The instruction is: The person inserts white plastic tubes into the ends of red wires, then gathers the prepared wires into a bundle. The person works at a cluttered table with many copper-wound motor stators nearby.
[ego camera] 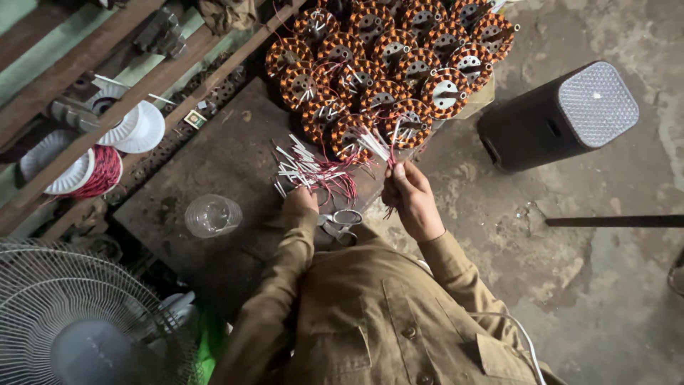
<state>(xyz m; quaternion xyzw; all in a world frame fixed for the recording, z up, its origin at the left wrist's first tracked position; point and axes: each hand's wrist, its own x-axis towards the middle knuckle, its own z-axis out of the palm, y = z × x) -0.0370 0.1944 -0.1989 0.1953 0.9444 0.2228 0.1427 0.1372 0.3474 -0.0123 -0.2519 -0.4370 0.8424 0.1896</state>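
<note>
— Many stators (385, 64) sit stacked just beyond your hands, leads facing you for easy reach.

— And my grip?

— Your right hand (411, 199) pinches one stator's leads; your left hand (299, 203) is closed on a wire bundle (306, 170), scissors (340, 222) between your wrists.

Fan (78, 321) cut off by the left and bottom edges, copper coils (399, 21) cropped at the top, left hand (299, 203) fingers hidden beneath wires (306, 170), scissors (340, 222) half covered by sleeve
</note>
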